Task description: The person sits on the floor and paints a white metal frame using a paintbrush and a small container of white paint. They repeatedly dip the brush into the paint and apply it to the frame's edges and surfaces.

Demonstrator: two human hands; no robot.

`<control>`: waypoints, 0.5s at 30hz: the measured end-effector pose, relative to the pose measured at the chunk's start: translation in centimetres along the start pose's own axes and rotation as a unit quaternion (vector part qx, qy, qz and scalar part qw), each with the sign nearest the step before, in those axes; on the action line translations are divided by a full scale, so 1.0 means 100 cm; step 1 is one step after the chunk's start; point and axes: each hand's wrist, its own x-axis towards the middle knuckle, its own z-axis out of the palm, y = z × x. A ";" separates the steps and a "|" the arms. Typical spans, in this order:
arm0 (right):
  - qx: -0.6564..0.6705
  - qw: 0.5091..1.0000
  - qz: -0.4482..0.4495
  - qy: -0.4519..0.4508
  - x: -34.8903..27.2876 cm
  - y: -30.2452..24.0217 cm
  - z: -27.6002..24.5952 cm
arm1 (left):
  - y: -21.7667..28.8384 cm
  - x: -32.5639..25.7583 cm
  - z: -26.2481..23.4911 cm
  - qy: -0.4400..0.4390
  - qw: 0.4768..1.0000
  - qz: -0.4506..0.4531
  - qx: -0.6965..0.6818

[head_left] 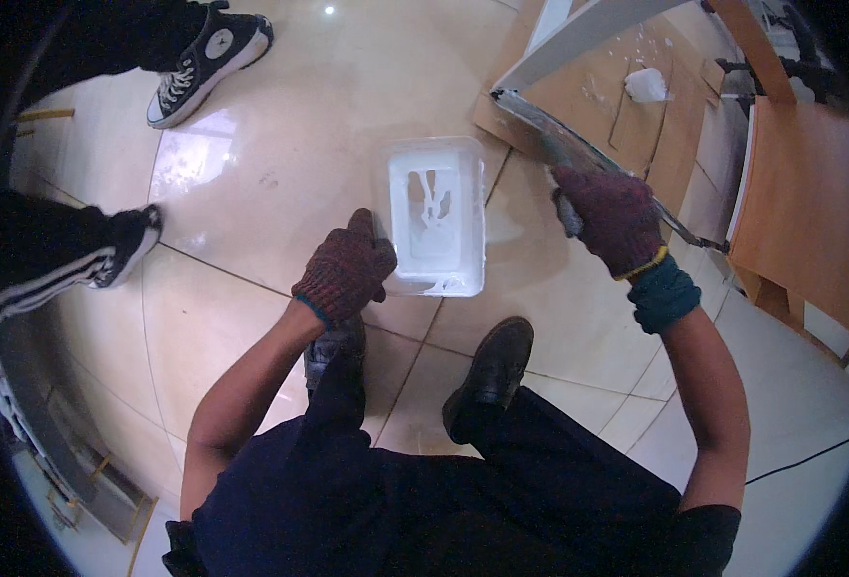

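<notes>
On tiled floor, a plastic tray is holding white paint; left hand is touching it, grip unclear; right hand is clutching a grey object.

A dark maroon knitted glove with a narrow teal edge covers the left hand; a matching maroon knitted glove, trimmed with a yellow band and meeting a bunched teal cuff, covers the right hand. Black short sleeves leave the forearms bare above dark navy trousers and round-toed black shoes.
</notes>
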 end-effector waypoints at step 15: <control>0.113 0.989 0.071 0.069 -0.005 -0.003 -0.014 | 0.025 -0.004 -0.009 0.009 0.999 -0.040 -0.021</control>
